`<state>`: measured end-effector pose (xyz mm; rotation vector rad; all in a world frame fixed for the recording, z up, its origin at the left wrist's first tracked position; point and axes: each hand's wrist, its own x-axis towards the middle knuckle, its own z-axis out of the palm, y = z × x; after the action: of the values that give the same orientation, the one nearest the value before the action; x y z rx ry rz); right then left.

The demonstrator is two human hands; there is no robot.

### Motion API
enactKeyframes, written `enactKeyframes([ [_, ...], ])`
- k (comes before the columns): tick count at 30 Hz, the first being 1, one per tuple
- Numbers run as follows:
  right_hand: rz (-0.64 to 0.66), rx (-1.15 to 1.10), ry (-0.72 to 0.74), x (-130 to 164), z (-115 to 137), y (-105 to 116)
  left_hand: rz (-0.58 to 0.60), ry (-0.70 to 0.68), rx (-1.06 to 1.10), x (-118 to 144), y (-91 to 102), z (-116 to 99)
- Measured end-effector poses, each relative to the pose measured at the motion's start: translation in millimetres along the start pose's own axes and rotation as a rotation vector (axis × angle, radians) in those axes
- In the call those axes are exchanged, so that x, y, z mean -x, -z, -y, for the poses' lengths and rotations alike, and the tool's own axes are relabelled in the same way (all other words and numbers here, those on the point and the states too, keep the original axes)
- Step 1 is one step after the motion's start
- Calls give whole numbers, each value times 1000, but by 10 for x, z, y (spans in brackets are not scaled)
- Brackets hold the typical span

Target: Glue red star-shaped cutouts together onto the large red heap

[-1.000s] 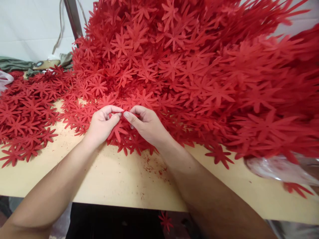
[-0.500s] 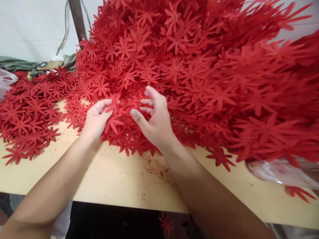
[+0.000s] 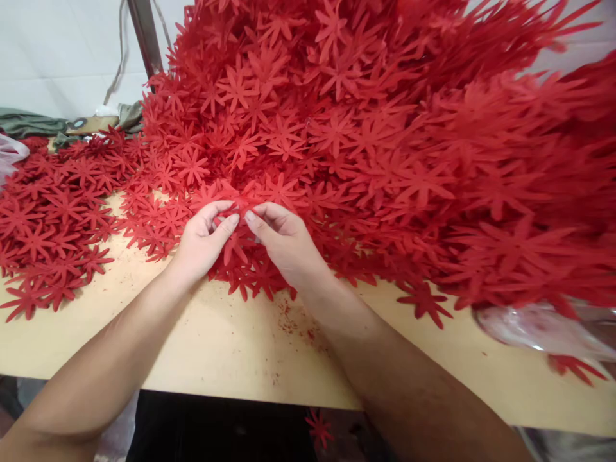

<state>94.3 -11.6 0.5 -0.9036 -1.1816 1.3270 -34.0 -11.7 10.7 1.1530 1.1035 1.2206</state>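
Head view: both hands meet at the foot of the big pile of red flower-shaped cutouts, near the middle of the table and a little back from its near edge. The left hand and right hand each pinch the same cutout between thumb and forefinger, thumbs almost touching. That cutout sits on the pile's lower slope, lying on other cutouts, so it is hard to tell whether the fingers hold one layer or several stuck together.

Risks, as I judge them: the petals look thin and narrow, so pulling the hands apart unevenly could tear one off. If two pieces cling together, a pinch this close may lift both. The pile rises steeply above the hands and leans toward the near right; tugging at its foot could start a slide over the hands and toward the near edge, where a plastic bag and a stray cutout already lie. One cutout is below the table edge, so more could drop there. A flatter spread covers the left side, and loose pieces could mix into it.
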Motion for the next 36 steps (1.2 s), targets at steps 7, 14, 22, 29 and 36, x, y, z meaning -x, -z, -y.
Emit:
enactKeyframes([
  [7,-237,-7,5,-88,-20,148,40,-47,-81,11,39,6],
  [14,-280,445,395,-93,-140,202,93,-128,-53,1,63,-3],
  [22,-133,458,323,35,24,69,63,-148,-151,1,17,-25],
  [29,195,32,1,16,17,-11,21,-137,-150,-15,23,51],
  [36,153,0,23,20,7,-30,-27,-218,-253,-21,106,33],
])
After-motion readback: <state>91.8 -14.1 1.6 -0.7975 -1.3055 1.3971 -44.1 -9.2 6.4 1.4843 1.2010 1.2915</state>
